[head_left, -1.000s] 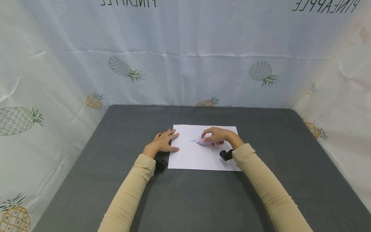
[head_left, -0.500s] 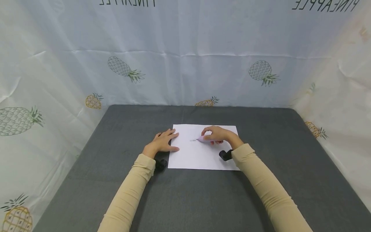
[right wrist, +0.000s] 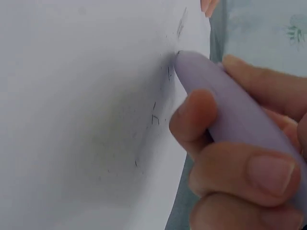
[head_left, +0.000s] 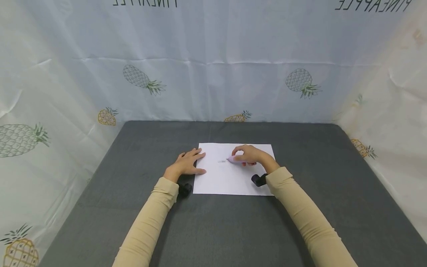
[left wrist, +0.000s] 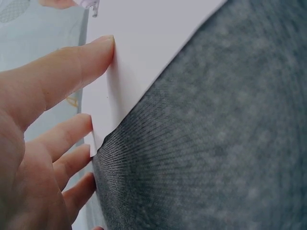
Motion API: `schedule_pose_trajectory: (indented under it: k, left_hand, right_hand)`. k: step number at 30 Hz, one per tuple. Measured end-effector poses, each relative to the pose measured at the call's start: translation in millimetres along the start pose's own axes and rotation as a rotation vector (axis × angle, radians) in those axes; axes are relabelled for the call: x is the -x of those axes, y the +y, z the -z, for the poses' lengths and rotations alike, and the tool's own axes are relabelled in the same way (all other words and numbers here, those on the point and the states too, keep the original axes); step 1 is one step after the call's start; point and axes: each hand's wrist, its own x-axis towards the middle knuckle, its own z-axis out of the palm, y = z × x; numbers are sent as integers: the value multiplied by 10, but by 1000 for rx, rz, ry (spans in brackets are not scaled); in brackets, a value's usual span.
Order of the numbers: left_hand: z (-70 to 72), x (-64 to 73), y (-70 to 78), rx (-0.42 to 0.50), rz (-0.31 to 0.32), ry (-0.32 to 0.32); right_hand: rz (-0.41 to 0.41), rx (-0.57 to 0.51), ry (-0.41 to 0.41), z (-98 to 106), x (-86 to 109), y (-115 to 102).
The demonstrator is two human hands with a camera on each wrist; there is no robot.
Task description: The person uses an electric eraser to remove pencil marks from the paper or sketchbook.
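Observation:
A sheet of white paper [head_left: 220, 181] lies on the dark grey table. My left hand [head_left: 185, 164] rests at its left edge with fingers spread, thumb and fingertips on the paper. In the left wrist view the thumb [left wrist: 86, 60] lies nearly straight along the sheet. My right hand [head_left: 252, 155] grips a thick lilac pen-shaped tool [right wrist: 235, 105], thumb and fingers wrapped round its body. The tool's narrow tip points left, close over the paper. Just left of it are faint grey strokes [head_left: 221, 161]. Several small dark marks [right wrist: 155, 119] show on the paper in the right wrist view.
The grey table [head_left: 213, 230] spreads around the paper. Behind and beside it hang white curtains [head_left: 213, 85] printed with pineapples. A black wrist camera [head_left: 185, 190] sits under the left wrist, and another black camera [head_left: 258, 180] overlaps the paper by the right wrist.
The tool's tip has shifted slightly away from the person, with the right hand tilting a little. My left hand stays in place on the paper's edge.

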Motion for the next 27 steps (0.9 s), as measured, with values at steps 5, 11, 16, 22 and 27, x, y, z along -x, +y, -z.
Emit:
schedule_pose_trajectory:
  k: [5, 11, 16, 22, 27]
  left_hand:
    - [14, 13, 3, -6, -5, -3]
    - [20, 14, 10, -3, -17, 1]
    - [20, 28, 3, 0, -14, 0]
    - [34, 27, 9, 2, -16, -1]
    - [30, 26, 5, 3, -15, -5]
  right_hand:
    - [-1, -6, -31, -6, 11, -13]
    - [-5, 5, 5, -13, 4, -20]
    - [17, 7, -37, -9, 5, -29]
    - [6, 34, 18, -13, -25, -8]
    - [22, 16, -39, 1, -13, 0]
